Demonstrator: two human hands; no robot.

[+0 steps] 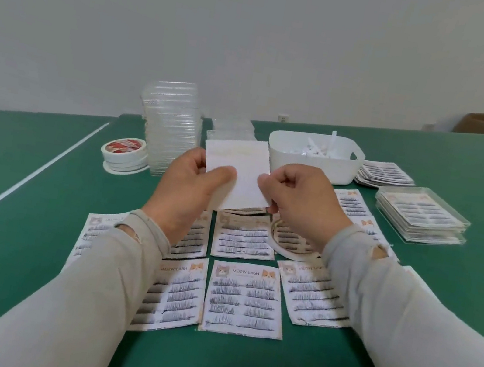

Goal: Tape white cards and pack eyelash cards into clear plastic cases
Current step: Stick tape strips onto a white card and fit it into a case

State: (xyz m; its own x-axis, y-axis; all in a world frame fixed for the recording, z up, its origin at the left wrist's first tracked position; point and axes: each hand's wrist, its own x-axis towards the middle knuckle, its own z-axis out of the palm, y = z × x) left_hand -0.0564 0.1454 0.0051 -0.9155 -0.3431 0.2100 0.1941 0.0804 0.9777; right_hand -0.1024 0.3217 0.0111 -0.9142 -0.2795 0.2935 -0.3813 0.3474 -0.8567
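Here, hands first, then outward:

Left hand: the left hand (194,181) is raised above the surface, thumb over the face of a white card (242,180) and fingers curled behind its left edge.
Right hand: the right hand (296,197) has fingers curled and pinches the card's right edge; whether a bit of tape sits between the fingertips I cannot tell.
White card: upright in the air between both hands, over the far row of eyelash cards, touching nothing else.
Step in hand: judged to be the taping of this one card.
Done so far: a stack of filled cases (421,215) lies at the right, with lash strips showing through the top lid.
Left to do: eyelash cards (243,299) lie loose in two rows under the forearms, none in a case; another pile of lash cards (386,174) waits behind the filled stack. The tall stack of clear cases (170,126) suggests much packing remains.
Tape: a tape ring (290,249) lies flat on the far row under the right wrist; spare tape rolls (125,152) are stacked at the left, beside the clear cases.
Bin: a white tub (312,159) of paper strips stands just behind the card.
Open room: bare green surface (16,241) to the left and near front; the right side is crowded.
Edges: the far edge runs close behind the stacks, and a white line crosses the left.
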